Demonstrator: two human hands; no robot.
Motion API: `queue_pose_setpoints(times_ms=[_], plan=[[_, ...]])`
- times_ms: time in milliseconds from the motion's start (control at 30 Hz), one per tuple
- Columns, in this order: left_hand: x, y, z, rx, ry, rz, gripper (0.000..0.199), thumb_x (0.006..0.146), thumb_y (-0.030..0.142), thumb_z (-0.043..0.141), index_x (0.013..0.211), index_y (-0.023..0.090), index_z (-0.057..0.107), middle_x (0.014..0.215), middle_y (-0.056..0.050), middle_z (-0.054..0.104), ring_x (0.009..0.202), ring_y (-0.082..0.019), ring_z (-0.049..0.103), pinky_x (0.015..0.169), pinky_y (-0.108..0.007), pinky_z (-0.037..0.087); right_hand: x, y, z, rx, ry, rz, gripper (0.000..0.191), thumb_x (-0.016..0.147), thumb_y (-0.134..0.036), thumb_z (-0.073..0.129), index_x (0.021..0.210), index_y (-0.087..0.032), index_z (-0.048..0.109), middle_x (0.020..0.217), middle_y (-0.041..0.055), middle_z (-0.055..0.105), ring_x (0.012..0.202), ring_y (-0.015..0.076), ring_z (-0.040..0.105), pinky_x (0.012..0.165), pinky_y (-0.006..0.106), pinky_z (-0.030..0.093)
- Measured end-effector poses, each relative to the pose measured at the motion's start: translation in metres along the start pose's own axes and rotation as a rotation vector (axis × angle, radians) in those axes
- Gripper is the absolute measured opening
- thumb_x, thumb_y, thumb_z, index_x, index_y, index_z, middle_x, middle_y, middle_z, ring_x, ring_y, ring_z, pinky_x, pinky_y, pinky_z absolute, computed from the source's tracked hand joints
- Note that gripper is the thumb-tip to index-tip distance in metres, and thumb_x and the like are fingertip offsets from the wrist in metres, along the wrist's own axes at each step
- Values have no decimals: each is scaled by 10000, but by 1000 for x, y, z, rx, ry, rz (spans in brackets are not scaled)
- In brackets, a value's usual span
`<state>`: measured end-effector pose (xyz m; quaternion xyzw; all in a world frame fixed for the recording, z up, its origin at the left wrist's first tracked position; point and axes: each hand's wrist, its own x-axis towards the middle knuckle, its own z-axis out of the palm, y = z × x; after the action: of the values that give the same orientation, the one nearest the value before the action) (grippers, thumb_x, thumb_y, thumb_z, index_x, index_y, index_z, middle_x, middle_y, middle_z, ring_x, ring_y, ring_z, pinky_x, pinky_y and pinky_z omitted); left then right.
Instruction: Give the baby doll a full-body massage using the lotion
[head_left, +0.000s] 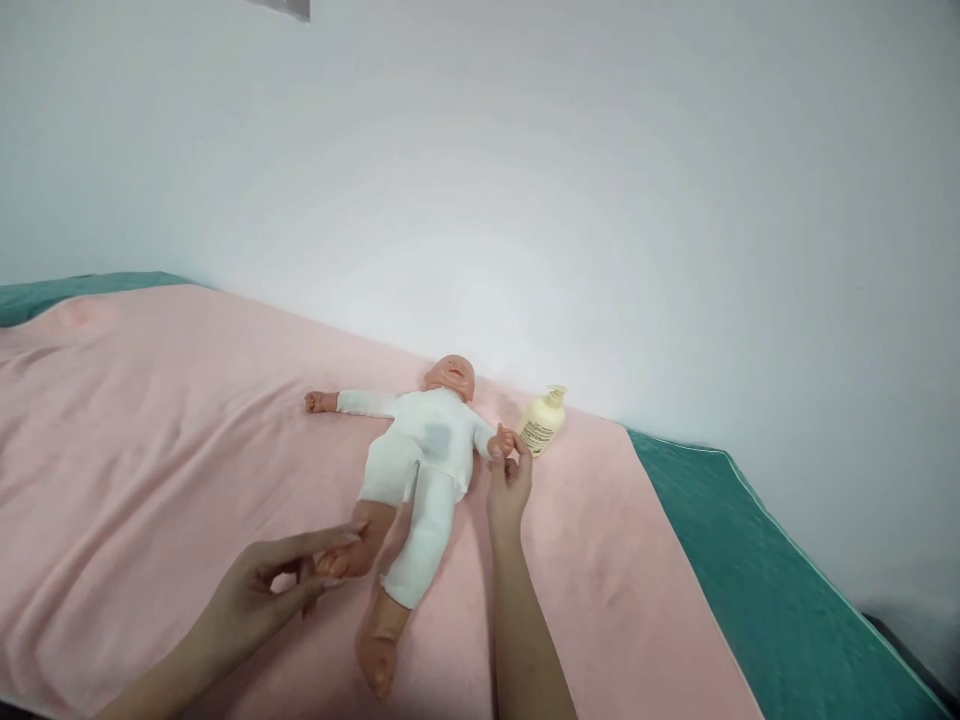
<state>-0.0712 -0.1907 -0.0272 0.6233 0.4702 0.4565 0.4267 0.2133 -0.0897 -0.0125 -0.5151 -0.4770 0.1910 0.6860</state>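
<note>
A baby doll [431, 440] with a white cloth body lies on its back on a pink cloth, its head toward the wall and its arms spread. My left hand [262, 590] is at the doll's foot on the left, thumb and fingers closed around it. With its fingertips, my right hand [510, 485] pinches the doll's small hand on the right side. Just beyond my right fingers stands a pale yellow pump bottle [541, 425] with printed text. The doll's other leg and its other arm lie untouched on the cloth.
The pink cloth [187, 430] covers most of the surface and has folds at the left. Green cloth [757, 540] shows at the right and at the far left. A pale wall [480, 180] rises directly behind the doll and the bottle.
</note>
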Motion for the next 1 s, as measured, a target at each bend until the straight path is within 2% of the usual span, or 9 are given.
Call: queue_pose_setpoints(times_ms=[100,200,300,433,533,667,833,933,1000], plan=[[-17,-7,-4,57,-59,-12,308,739,410,688,1036,347,743,1103,-9,702,821,-236,707,657,-248,572,9,4,-12,80,154,129,470,833,-472,581,1194,-177,521,1240,122,575,911,167,618,697,262,520],[-24,-8,-9,96,-144,-80,300,764,419,648,1044,360,738,1151,5,673,1025,-272,664,784,-271,566,19,13,-25,124,289,299,495,775,-538,628,1091,-164,550,1078,81,634,814,149,642,658,235,528],[-26,-8,-11,124,-205,-140,291,761,409,654,1033,357,743,1178,9,658,1084,-279,634,831,-286,555,28,26,-37,160,345,428,467,733,-537,669,984,-160,555,907,42,656,718,129,644,600,204,523],[-35,-19,-9,36,-202,-106,291,727,374,697,1013,366,747,1161,12,668,1094,-274,628,908,-307,522,33,41,-45,193,343,512,375,730,-498,683,851,-170,548,695,6,632,609,128,626,523,207,518],[-44,-32,-6,-39,-176,-133,302,743,366,682,1040,384,733,1127,17,682,1026,-270,664,833,-300,562,34,46,-48,225,330,534,326,734,-455,691,841,-182,547,665,-5,625,605,129,626,549,226,539],[-49,-38,-3,-90,-116,-165,311,712,376,701,1020,374,742,1075,15,702,900,-270,707,711,-280,595,35,47,-48,227,315,526,328,712,-432,711,850,-182,551,680,-2,621,624,132,627,573,238,541],[-42,-27,-5,-53,-64,-112,310,716,420,698,1010,339,754,1103,-9,692,972,-285,684,791,-311,578,28,29,-38,168,325,423,447,700,-423,703,1027,-163,545,855,27,642,667,130,623,625,252,526],[-31,-19,-5,-53,-37,-66,312,731,413,705,1030,337,746,1130,-11,686,1035,-288,658,838,-330,565,14,9,-20,106,286,268,483,755,-401,653,1168,-187,521,1065,54,628,715,121,613,693,275,521],[-20,-14,-2,-79,-5,-54,300,747,409,699,1034,337,742,1145,-10,683,999,-279,672,788,-318,581,2,-2,-6,-9,162,72,434,820,-365,580,1209,-184,522,1135,86,609,751,132,605,714,299,515]])
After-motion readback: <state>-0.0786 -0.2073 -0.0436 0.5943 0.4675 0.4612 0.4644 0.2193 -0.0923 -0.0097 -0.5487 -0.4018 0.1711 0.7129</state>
